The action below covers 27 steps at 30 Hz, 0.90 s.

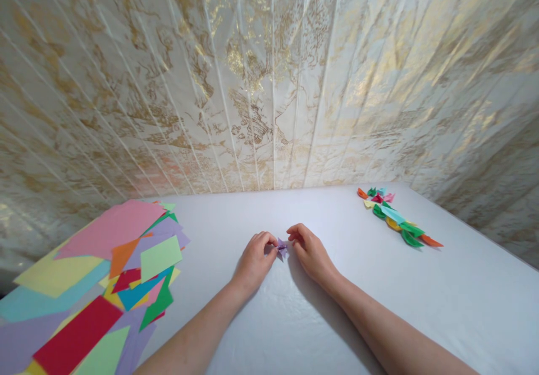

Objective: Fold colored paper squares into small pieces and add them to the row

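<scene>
A small folded purple paper piece (282,248) with pointed tips is at the middle of the white table. My left hand (257,257) pinches its left side between thumb and forefinger. Just to the right of the piece is my right hand (309,251), its fingers curved and apart, with a small gap between the fingertips and the paper. Nothing shows between the right fingers.
Many coloured paper sheets, among them a pink sheet (122,226) and a red one (78,335), overlap on the left of the white table (252,335). Several folded paper pieces, including an orange one (432,241), lie at the back right. A patterned curtain (261,83) hangs behind.
</scene>
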Motion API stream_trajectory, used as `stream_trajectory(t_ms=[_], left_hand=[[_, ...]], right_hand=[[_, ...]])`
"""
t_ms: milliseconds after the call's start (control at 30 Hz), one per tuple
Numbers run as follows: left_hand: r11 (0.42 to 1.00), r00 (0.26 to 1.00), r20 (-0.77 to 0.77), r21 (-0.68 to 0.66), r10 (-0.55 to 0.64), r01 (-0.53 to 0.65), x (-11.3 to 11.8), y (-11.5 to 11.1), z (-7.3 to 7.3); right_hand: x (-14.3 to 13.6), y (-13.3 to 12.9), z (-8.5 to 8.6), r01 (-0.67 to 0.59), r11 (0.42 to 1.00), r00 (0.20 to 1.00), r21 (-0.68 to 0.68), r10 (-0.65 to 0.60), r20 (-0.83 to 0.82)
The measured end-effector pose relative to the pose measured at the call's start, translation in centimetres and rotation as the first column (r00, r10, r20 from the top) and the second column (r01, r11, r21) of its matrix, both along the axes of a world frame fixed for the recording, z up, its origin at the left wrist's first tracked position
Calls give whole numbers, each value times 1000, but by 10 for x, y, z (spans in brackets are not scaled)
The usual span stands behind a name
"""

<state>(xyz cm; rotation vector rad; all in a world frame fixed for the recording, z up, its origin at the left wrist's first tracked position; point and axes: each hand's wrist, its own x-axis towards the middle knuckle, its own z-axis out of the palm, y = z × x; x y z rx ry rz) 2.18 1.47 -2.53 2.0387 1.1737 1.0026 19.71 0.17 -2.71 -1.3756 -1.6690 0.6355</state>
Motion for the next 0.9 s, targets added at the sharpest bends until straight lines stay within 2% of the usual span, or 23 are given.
stream_trajectory(t_ms=[233, 367, 633, 900], left_hand=[[998, 997, -55, 28, 52, -51, -3, 2, -3], [999, 993, -121, 53, 20, -13, -2, 1, -3], [997, 973, -221, 36, 67, -61, 6, 0, 1], [998, 978, -198, 35, 64, -58, 5, 0, 3]], right_hand=[[2, -2, 2, -27, 999, 989, -35, 32, 147], [0, -5, 7, -31, 998, 980, -63, 43, 195], [-1, -5, 8, -40, 996, 975, -85, 57, 216], [-1, -7, 9, -45, 997, 986, -56, 54, 157]])
